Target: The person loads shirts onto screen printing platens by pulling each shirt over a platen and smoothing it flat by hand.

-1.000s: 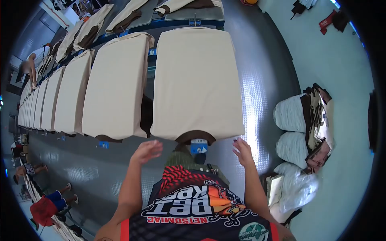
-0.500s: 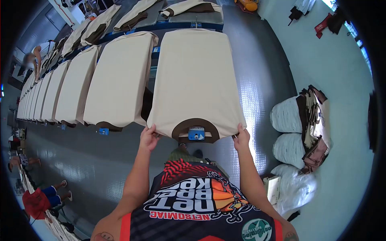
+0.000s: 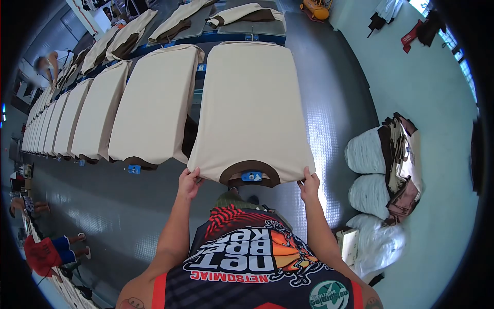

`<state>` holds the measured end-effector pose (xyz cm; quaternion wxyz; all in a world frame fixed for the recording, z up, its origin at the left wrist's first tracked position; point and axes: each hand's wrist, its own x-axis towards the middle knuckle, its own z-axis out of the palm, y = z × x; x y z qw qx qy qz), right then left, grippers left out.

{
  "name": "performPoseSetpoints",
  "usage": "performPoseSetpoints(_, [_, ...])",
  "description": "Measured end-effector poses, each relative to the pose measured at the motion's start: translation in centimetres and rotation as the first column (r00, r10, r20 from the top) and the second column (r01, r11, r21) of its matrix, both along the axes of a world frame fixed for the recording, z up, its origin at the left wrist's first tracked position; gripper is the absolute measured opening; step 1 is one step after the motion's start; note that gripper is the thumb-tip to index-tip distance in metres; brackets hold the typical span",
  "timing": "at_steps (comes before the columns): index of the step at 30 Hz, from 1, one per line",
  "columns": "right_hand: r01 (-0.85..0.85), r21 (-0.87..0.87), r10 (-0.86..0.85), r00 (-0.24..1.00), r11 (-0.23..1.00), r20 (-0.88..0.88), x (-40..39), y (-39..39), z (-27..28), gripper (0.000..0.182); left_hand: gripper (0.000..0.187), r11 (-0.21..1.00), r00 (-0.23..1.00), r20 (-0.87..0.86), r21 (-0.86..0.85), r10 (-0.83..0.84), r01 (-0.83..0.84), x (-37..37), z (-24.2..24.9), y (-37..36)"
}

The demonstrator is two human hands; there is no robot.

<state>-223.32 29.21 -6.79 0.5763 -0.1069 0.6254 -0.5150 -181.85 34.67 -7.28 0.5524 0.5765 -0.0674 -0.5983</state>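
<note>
A cream T-shirt [image 3: 252,103] with a brown collar [image 3: 231,171] is stretched over a flat board in front of me. Its neck opening faces me, and a blue tag or clamp [image 3: 251,176] shows inside it. My left hand [image 3: 190,183] pinches the cloth at the near left shoulder corner, thumb on top. At the near right corner my right hand [image 3: 309,184] grips the cloth the same way. The fingers under the cloth are partly hidden.
More boards with cream shirts [image 3: 152,103] stretch in a row to the left. Behind them lie loosely folded shirts [image 3: 247,13]. On the right, wrapped bundles [image 3: 366,154] and a stack of brown and cream cloth [image 3: 401,170] stand by the wall. Other people work at left.
The near edge of the shirt and its collar sit slightly lower in view, with less of the blue piece showing. Both hands keep hold of the corners.
</note>
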Motion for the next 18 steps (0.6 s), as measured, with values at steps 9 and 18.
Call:
performPoseSetpoints(9, [-0.134, 0.094, 0.143, 0.985, 0.987, -0.095, -0.5, -1.4, -2.5, 0.033, 0.016, 0.982, 0.989, 0.145, 0.187, -0.041, 0.013, -0.1, -1.2, -2.0])
performPoseSetpoints(18, [-0.126, 0.097, 0.134, 0.987, 0.987, -0.082, -0.2, -1.8, -1.9, 0.030, 0.014, 0.996, 0.995, 0.090, 0.081, 0.041, -0.049, 1.0, -3.9, -2.1])
